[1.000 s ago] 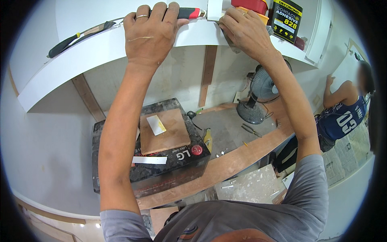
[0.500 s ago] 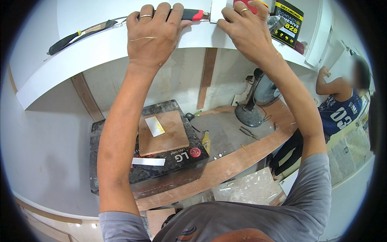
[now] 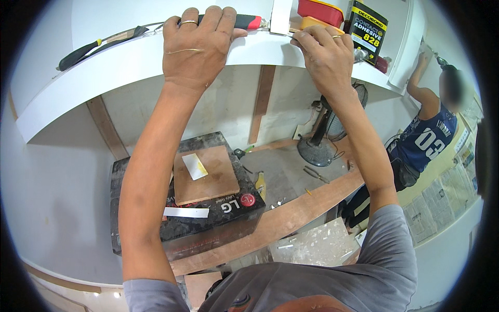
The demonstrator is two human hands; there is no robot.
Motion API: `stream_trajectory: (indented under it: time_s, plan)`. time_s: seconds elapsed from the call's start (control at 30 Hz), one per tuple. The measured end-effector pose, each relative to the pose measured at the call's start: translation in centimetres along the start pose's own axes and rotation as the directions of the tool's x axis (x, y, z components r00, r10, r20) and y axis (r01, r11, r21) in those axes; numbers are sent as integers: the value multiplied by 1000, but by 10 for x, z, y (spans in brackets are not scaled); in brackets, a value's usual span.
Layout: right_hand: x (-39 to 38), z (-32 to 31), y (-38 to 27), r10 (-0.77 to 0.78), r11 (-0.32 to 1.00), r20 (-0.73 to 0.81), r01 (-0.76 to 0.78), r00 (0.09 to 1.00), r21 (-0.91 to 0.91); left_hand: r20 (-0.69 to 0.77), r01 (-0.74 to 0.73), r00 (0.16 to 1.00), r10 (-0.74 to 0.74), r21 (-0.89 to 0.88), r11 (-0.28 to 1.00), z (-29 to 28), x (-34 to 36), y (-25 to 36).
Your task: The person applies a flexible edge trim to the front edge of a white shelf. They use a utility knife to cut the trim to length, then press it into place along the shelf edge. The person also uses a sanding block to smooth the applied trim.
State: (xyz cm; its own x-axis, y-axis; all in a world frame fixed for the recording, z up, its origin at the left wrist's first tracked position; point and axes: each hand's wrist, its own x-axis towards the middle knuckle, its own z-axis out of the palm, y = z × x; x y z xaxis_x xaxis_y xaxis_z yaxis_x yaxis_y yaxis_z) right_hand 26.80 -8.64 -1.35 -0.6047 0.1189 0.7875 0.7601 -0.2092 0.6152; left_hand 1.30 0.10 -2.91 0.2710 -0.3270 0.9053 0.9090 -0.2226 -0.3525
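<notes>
Along the edge of a white curved shelf (image 3: 260, 48), my left hand (image 3: 193, 60) is closed over what looks like a cutter knife (image 3: 247, 22) with a black and red handle. The knife's metal end points right, close to a narrow white upright strip (image 3: 280, 16). My right hand (image 3: 330, 58) is at the shelf edge just right of that strip. Its thumb and forefinger are pinched together, and whatever they hold is hidden. A black-handled tool with a yellow collar (image 3: 80, 54) lies on the shelf to the left.
On the shelf's right are a red container (image 3: 319, 11), a yellow container (image 3: 321, 24) and a black-and-yellow tin (image 3: 366, 39). Below stand a black box (image 3: 208, 226) bearing a wooden board (image 3: 208, 182), and a fan (image 3: 314, 151). Pliers (image 3: 316, 174) lie nearby. Another person (image 3: 423, 135) works at the right.
My right hand has come down and right, away from the white strip, uncovering the red and yellow containers. My left hand has hardly moved. The other person's arm reaches higher.
</notes>
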Motion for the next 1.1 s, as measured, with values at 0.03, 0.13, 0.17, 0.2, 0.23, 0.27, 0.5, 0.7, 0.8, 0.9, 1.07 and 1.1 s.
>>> stream_trajectory:
  time_s: [0.03,0.13,0.17,0.2,0.23,0.27,0.5,0.7,0.8,0.9,1.07,1.1]
  plan:
    - [3,-2,-1,-24,1000,-16,24,1000,-13,11,0,1000,0,1,1000,0,0,-1]
    - [8,-4,-6,-77,996,-32,75,996,-52,-30,-3,1000,3,-7,1000,4,0,-2]
    - [9,-1,-7,-77,995,-27,75,997,-62,-35,-4,999,3,-10,1000,5,0,-2]
    - [9,1,-7,-76,995,-23,74,997,-72,-39,-5,999,4,-12,1000,5,-1,-1]
    - [8,2,-6,-54,997,6,55,999,-53,-44,-6,999,5,-13,1000,5,-1,-1]
    - [7,2,-6,-33,999,34,34,999,-37,-42,-12,999,12,-4,1000,5,-1,-1]
    - [4,2,-6,-57,994,18,55,998,97,-43,-17,999,17,0,1000,2,1,-1]
    - [13,8,-4,-99,995,-88,100,991,4,-44,-7,999,6,-7,1000,2,-1,-1]
    - [18,8,-4,-111,993,15,111,994,-37,-35,-2,999,2,-7,1000,3,-1,-1]
    - [22,12,8,-202,978,102,206,974,-31,-6,11,1000,-11,3,1000,1,-2,-1]
    - [21,7,23,-350,937,128,346,928,50,-7,24,1000,-26,-211,977,-8,8,-5]
    - [22,7,24,-353,936,142,350,925,50,-2,27,1000,-28,-205,978,-8,8,-5]
